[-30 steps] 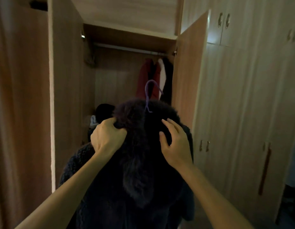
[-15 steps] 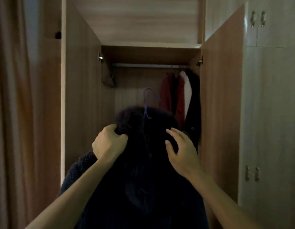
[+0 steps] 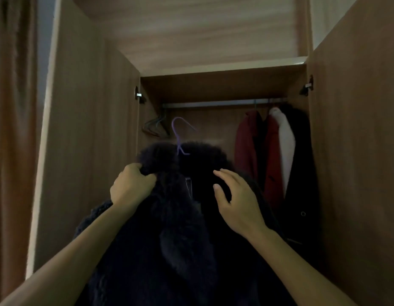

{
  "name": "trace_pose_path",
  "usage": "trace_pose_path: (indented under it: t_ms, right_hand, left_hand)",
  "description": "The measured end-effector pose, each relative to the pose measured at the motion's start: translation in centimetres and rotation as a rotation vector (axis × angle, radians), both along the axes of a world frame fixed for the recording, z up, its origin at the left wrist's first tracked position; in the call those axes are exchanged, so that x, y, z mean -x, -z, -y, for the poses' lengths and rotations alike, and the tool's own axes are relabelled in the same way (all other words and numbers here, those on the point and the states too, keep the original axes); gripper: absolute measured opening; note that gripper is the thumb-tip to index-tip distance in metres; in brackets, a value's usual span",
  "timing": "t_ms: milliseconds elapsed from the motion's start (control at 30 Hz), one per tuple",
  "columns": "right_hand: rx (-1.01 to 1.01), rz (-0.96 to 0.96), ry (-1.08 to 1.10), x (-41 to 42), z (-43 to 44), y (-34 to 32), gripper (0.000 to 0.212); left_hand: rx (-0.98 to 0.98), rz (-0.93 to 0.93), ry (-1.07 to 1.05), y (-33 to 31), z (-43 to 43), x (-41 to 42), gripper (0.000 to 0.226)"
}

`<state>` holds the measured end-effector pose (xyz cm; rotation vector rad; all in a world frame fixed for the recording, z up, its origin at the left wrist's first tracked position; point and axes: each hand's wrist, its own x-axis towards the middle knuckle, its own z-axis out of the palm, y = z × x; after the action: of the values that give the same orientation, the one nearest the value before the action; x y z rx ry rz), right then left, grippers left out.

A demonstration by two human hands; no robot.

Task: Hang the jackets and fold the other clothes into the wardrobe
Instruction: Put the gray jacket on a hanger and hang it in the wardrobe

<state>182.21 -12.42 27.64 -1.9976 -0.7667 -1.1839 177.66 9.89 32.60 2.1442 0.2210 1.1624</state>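
One wardrobe (image 3: 222,85) stands open before me. I hold a dark fleecy jacket (image 3: 174,250) up below its rail (image 3: 213,104), left of hung coats (image 3: 244,140). My left hand (image 3: 130,186) grips the collar; my right hand (image 3: 235,202), fingers relaxed, rests against it. The purple hanger hook (image 3: 179,133) is off the rail.

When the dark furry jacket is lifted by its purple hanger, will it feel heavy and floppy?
Probably floppy: the dark furry jacket bunches where the left hand grips its collar. Likely rather heavy, since the pile looks thick and bulky. It may slip on the thin purple hanger, so the right hand by its shoulder seems wise.
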Motion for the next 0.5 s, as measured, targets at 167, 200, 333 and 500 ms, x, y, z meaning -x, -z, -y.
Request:
trace_pose_path:
  t_ms: [167,200,333,500]
  right_hand:
    - [0.018,0.039,-0.041,-7.1,-2.8,-0.8,0.038]
    - [0.022,0.042,-0.04,-8.5,-3.3,-1.0,0.038]
    - [0.027,0.052,-0.051,-13.9,-6.0,-1.7,0.038]
    - [-0.008,0.091,-0.063,-20.4,-9.0,-4.2,0.036]
  left_hand:
    - [-0.053,0.078,-0.107,-2.1,-2.3,-6.0,0.011]
    - [-0.068,0.096,-0.135,-2.4,-2.9,-7.1,0.011]
    - [-0.121,0.133,-0.224,-3.2,-6.5,-12.4,0.018]
    - [-0.178,0.159,-0.241,-5.5,-8.6,-18.5,0.03]
